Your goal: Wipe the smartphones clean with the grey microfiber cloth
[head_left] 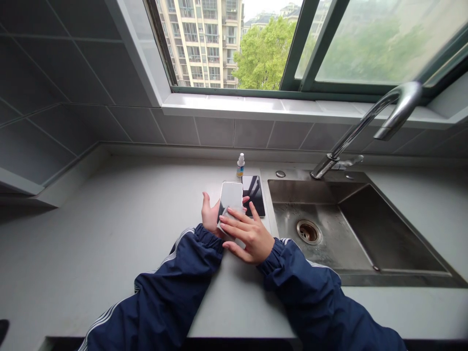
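Observation:
My left hand (210,214) holds a smartphone (231,193) from beneath, its screen facing up and catching the light. The thumb sticks out on the left, and fingertips show past the phone's right edge. Over the lower screen, my right hand (252,237) presses a thin pale cloth or wipe (225,214) with its fingers laid nearly flat. Just right of the phone, a black-screened tablet (252,192) lies on the counter, partly hidden by my fingers. Behind both stands a small spray bottle (240,165) with a white cap and a blue and yellow label.
To the right, a stainless steel sink (360,280) is set into the white counter (146,209). A tall chrome faucet (365,122) rises at its back edge. Grey tiles (215,131) and a window sill (256,106) border the counter behind.

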A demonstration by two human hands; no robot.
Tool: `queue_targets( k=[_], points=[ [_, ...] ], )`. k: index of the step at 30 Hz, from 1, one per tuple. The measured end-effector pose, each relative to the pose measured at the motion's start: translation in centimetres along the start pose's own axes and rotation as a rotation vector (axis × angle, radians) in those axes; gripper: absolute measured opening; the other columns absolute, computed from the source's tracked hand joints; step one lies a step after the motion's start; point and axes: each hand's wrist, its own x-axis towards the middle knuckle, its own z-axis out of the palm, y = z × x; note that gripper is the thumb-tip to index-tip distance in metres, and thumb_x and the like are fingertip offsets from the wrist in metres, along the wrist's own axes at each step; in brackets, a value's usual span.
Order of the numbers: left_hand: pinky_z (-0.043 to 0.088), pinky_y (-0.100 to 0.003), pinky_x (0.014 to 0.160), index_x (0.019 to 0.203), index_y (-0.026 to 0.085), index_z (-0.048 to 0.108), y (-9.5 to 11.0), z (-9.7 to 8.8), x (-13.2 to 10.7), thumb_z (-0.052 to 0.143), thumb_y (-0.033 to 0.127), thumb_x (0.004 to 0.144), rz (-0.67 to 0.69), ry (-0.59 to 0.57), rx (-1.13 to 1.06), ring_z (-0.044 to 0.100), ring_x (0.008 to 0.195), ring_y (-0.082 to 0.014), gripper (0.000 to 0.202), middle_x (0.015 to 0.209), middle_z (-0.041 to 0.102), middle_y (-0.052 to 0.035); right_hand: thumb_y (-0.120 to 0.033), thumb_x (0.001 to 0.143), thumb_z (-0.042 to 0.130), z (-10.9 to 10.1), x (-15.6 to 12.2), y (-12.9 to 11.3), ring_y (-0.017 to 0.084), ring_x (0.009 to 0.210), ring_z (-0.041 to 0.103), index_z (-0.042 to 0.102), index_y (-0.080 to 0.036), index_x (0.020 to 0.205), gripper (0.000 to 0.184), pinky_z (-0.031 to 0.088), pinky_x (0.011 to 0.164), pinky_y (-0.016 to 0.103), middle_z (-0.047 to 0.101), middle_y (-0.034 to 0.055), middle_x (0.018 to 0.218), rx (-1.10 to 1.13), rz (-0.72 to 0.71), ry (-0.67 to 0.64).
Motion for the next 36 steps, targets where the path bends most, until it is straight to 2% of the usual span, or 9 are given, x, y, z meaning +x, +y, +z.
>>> queue_targets(
  k=[4,7,12,16,18,22,28,33,36],
  points=[
    [0.055,-0.048,0.089,0.15,0.0,0.039,0.0,-0.1,0.0,0.013,0.087,0.083,-0.037,-0.016,-0.01,0.072,0.093,-0.0342,0.113,0.128,0.065,-0.0289,-0.043,0.097,0.056,0.0,0.0,0.3,0.026,0.137,0.052,0.064,-0.02,0.128,0.039,-0.004,0.127,0.053,0.069,0.0043,0.131,0.024,-0.024,0.042],
    [0.051,-0.051,0.097,0.151,0.002,0.038,-0.6,0.4,0.0,0.015,0.087,0.084,-0.032,-0.024,-0.007,0.071,0.102,-0.0358,0.11,0.13,0.064,-0.0274,-0.042,0.101,0.049,-0.1,0.0,0.7,0.025,0.141,0.047,0.06,-0.021,0.134,0.04,-0.005,0.126,0.055,0.063,0.005,0.14,-0.025,0.043,-0.005],
    [0.036,-0.052,0.115,0.155,0.01,0.036,-1.8,1.0,0.0,0.02,0.082,0.088,-0.024,-0.095,0.01,0.055,0.131,-0.0375,0.099,0.142,0.057,-0.0215,-0.044,0.104,0.038,-0.5,-0.2,2.1,0.027,0.153,0.025,0.033,-0.021,0.156,0.057,0.004,0.122,0.066,0.034,0.0076,0.161,-0.213,0.32,-0.08],
    [0.028,-0.054,0.12,0.157,0.017,0.032,-2.3,0.7,-0.1,0.022,0.08,0.09,-0.091,-0.166,0.052,0.046,0.139,-0.0376,0.092,0.151,0.05,-0.0172,-0.045,0.103,0.037,-0.5,-0.4,3.5,0.03,0.155,0.015,0.019,-0.022,0.16,0.064,0.015,0.118,0.071,0.025,0.0078,0.165,-0.283,0.434,-0.051],
    [0.025,-0.054,0.121,0.158,0.018,0.03,-2.4,0.7,-0.1,0.021,0.079,0.09,-0.101,-0.184,0.046,0.043,0.142,-0.0373,0.092,0.153,0.048,-0.0169,-0.046,0.102,0.038,-0.4,-0.5,3.6,0.032,0.155,0.013,0.017,-0.022,0.16,0.067,0.018,0.117,0.071,0.023,0.0087,0.165,-0.282,0.452,-0.041],
    [0.028,-0.052,0.12,0.156,0.013,0.034,-2.2,1.0,-0.1,0.019,0.08,0.09,-0.074,-0.139,-0.026,0.047,0.139,-0.0363,0.095,0.147,0.053,-0.0194,-0.049,0.101,0.043,0.0,-0.4,2.4,0.033,0.155,0.017,0.026,-0.019,0.158,0.067,0.012,0.119,0.069,0.029,0.0109,0.163,-0.2,0.349,-0.078],
    [0.046,-0.054,0.104,0.145,0.007,0.048,-0.9,0.6,0.0,0.021,0.087,0.084,-0.071,0.001,-0.05,0.065,0.115,-0.0382,0.104,0.126,0.067,-0.0241,-0.048,0.1,0.049,0.1,0.0,-0.1,0.031,0.148,0.036,0.052,-0.018,0.143,0.053,-0.007,0.123,0.062,0.052,0.0096,0.149,-0.039,0.088,-0.081],
    [0.051,-0.052,0.096,0.143,0.003,0.049,-0.1,-0.2,0.2,0.017,0.087,0.083,-0.045,-0.002,-0.014,0.071,0.101,-0.036,0.108,0.126,0.066,-0.0264,-0.04,0.099,0.053,-0.1,0.2,-0.5,0.028,0.141,0.048,0.063,-0.021,0.13,0.038,-0.005,0.125,0.057,0.064,0.0056,0.138,0.004,0.014,-0.02],
    [0.051,-0.051,0.096,0.144,0.003,0.048,-0.1,0.0,0.2,0.017,0.083,0.087,0.012,-0.001,-0.02,0.07,0.102,-0.0358,0.103,0.127,0.066,-0.0258,-0.032,0.1,0.052,-0.3,0.1,-0.2,0.025,0.137,0.053,0.066,-0.023,0.126,0.031,0.0,0.127,0.053,0.068,0.0035,0.133,-0.008,0.026,0.028]
  ],
)
